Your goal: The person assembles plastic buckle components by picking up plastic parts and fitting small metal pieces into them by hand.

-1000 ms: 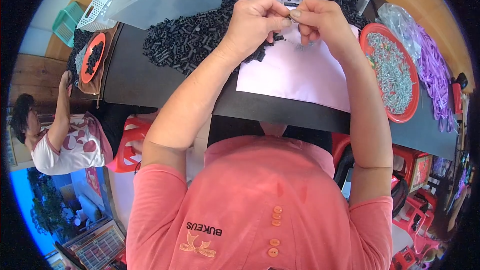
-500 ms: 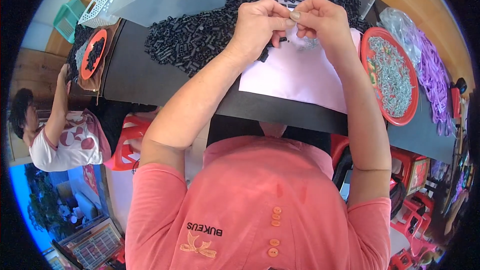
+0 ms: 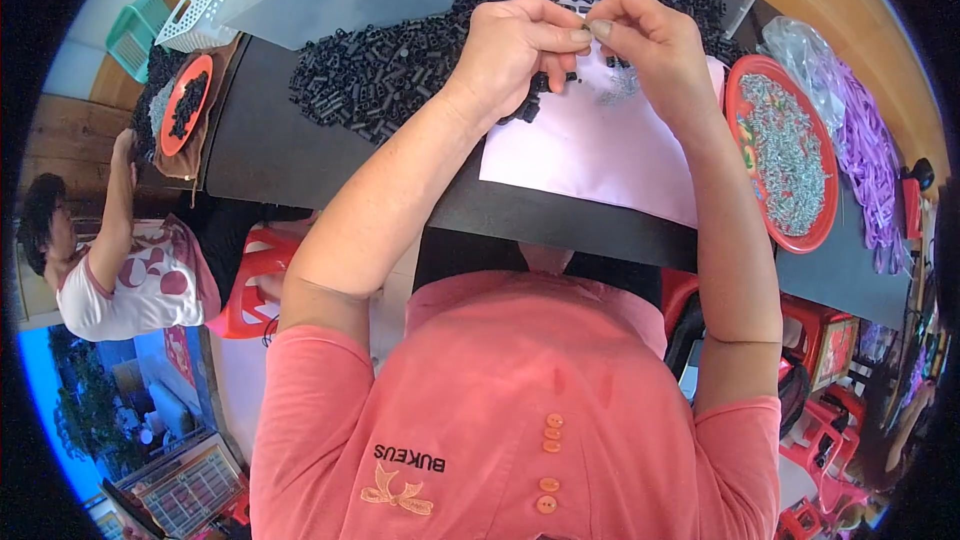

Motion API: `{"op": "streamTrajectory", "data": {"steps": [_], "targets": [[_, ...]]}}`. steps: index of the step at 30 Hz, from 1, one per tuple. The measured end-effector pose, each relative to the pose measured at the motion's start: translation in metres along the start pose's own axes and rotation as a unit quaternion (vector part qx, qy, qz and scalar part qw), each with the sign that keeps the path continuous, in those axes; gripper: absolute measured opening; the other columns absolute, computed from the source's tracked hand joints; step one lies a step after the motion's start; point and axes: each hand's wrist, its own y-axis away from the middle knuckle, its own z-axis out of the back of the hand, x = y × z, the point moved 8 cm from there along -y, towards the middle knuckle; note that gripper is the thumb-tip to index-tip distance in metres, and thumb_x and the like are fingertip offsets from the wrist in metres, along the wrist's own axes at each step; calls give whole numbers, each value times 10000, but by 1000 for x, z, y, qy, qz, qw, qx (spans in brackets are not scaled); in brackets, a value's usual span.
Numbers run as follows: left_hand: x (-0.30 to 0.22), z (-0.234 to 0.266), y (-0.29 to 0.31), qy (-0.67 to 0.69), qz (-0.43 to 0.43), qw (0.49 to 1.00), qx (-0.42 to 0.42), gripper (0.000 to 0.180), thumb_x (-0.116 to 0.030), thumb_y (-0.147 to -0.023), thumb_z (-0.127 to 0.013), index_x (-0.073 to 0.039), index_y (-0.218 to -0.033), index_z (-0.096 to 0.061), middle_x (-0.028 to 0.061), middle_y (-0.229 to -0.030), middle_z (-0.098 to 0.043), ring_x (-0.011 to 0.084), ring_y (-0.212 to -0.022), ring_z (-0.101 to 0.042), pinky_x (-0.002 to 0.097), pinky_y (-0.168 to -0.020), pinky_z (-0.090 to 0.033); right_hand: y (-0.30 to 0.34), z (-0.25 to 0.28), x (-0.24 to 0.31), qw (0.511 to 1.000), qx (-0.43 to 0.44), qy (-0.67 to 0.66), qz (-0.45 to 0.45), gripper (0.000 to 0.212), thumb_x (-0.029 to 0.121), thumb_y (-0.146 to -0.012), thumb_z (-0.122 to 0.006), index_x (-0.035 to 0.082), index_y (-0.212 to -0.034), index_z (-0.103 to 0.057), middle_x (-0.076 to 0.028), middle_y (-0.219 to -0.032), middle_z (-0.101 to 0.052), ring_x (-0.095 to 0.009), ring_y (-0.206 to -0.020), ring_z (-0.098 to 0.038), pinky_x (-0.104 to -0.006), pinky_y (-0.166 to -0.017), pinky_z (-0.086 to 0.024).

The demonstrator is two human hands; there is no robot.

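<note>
My left hand (image 3: 515, 45) and my right hand (image 3: 655, 50) meet fingertip to fingertip over a pale pink sheet (image 3: 570, 165). Each is closed in a pinch, thumb against forefinger. A tiny dark piece seems to lie between them, too small and covered to name. Small black plastic pieces show just below my left fingers; whether those fingers hold them I cannot tell. A few thin silvery metal pieces (image 3: 620, 87) rest on the sheet beneath my right hand. Left of and behind my hands spreads a heap of short black plastic pieces (image 3: 365, 80).
On the right stands a red tray (image 3: 733, 105) of small silvery metal pieces, beside purple straps (image 3: 868, 165) and a clear plastic bag (image 3: 795, 45). A translucent bin (image 3: 350, 10) is at the back left. Farther left, a person (image 3: 135, 285) sits near a red plate (image 3: 203, 68) with black pieces.
Both hands have shifted only slightly, with the fingertips still together. More of the black pieces under my left hand shows, and a black piece has come into sight by my right fingers.
</note>
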Motion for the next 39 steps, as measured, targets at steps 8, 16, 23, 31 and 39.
{"op": "streamTrajectory", "data": {"steps": [8,16,23,31,39], "targets": [[5,-2,-1,-7,36,999,19,113,-60,-856,-644,37,-909,-622,139,-791,-663,155,-621,-629,268,-496,-495,0,3,5,997,13,75,14,112,107,-816,-609,-1,-790,-622,-13,-642,-570,-81,-595,-488,-255,-538,-394],[-1,7,-7,40,15,999,24,105,-41,-859,-629,44,-916,-608,138,-798,-655,156,-632,-616,270,-512,-497,-3,3,-7,999,39,-8,-11,121,81,-792,-627,8,-879,-666,9,-657,-577,-58,-606,-492,-232,-546,-391],[-19,44,-18,78,-56,995,-28,183,-45,-870,-616,75,-1005,-587,144,-882,-632,153,-697,-588,266,-580,-477,-12,51,-13,984,-104,124,-79,144,81,-766,-652,15,-889,-688,-30,-682,-642,-104,-630,-572,-266,-589,-452],[-25,42,-16,98,-62,993,-35,210,-45,-870,-620,80,-1036,-588,128,-882,-631,154,-715,-592,266,-591,-483,-32,-4,-8,914,67,399,-34,167,135,-734,-584,102,-849,-701,-102,-827,-686,-304,-778,-653,-403,-701,-504],[-21,42,-17,117,-58,990,-45,145,0,-828,-639,80,-946,-610,148,-798,-639,170,-631,-617,265,-504,-511,-35,-37,-30,836,113,531,83,102,161,-760,-631,135,-835,-696,-64,-862,-635,-281,-857,-629,-425,-748,-494]]}}
